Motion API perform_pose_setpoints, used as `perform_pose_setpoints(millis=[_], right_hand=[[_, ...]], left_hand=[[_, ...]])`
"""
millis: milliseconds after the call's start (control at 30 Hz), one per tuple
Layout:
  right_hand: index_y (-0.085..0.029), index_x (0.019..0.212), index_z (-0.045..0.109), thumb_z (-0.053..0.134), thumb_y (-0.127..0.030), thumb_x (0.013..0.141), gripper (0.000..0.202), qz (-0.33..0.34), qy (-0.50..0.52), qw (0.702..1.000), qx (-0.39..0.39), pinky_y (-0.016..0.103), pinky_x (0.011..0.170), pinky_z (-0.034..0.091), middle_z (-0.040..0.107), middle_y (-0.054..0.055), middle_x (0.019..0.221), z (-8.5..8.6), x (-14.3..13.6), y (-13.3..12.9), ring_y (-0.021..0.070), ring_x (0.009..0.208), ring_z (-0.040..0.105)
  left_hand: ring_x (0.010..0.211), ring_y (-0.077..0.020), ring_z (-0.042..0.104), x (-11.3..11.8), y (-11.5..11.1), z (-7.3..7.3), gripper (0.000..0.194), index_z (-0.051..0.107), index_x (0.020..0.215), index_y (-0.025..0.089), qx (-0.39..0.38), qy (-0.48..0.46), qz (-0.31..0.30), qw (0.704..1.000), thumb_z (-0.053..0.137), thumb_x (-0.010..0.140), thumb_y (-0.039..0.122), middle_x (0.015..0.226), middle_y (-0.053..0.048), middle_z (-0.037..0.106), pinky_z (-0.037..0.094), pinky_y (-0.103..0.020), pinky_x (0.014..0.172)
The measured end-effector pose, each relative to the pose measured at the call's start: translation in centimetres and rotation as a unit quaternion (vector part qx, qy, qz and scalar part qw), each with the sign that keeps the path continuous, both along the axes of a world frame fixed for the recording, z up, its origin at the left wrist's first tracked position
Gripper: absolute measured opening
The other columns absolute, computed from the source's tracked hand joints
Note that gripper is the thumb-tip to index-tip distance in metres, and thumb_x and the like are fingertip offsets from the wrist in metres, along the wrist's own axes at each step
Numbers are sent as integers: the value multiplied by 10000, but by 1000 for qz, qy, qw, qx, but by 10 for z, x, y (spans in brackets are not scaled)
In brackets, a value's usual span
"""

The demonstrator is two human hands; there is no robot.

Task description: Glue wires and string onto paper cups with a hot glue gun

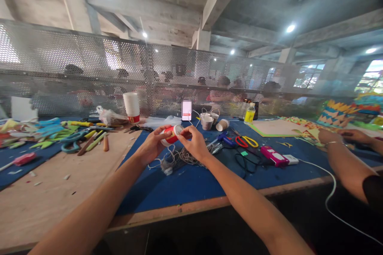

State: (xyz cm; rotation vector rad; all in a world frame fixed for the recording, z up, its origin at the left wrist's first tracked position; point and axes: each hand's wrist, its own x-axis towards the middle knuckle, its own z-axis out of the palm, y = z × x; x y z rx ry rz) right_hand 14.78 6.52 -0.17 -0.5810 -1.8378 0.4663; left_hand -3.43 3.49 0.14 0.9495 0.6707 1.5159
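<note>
Above the blue mat (pixel 140 195), my left hand (pixel 151 144) is wrapped round a red and white paper cup (pixel 170 139) lying tilted on its side. The cup's white round end faces right, towards my right hand (pixel 194 142). My right thumb and fingertips are pinched together at that end; whatever is between them is too small to make out. Beneath the hands lies a tangled bundle of thin cord (pixel 191 157), with a loose whitish strand (pixel 155 164) to its left.
Behind are a cup stack (pixel 131 106), a lit phone (pixel 186 109), several cups with strings (pixel 207 121) and a yellow-labelled bottle (pixel 249 113). To the right lie a glue gun (pixel 226 139), scissors (pixel 250 141) and a pink device (pixel 273 156). A co-worker's arm (pixel 341 159) reaches in.
</note>
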Motion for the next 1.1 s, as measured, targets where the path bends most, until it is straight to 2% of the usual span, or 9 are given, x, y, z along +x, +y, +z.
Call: perform_pose_setpoints(millis=[400, 1100], right_hand=[[-209, 792, 577, 650, -251, 808, 86, 15, 0, 998, -62, 299, 747, 499, 624, -1, 808, 2, 0, 0, 151, 736, 589], [-207, 809, 588, 622, -246, 806, 52, 21, -9, 997, -71, 302, 762, 502, 640, 8, 824, 1, 1, 2, 160, 757, 597]], left_hand=[[785, -180, 726, 1, 0, -2, 324, 655, 1040, 145, 1, -1, -12, 1000, 764, 742, 79, 950, -78, 750, 578, -268, 730], [753, -172, 719, 1, 2, -4, 301, 655, 1038, 136, -8, 3, -8, 1000, 750, 757, 85, 944, -79, 744, 577, -261, 711]])
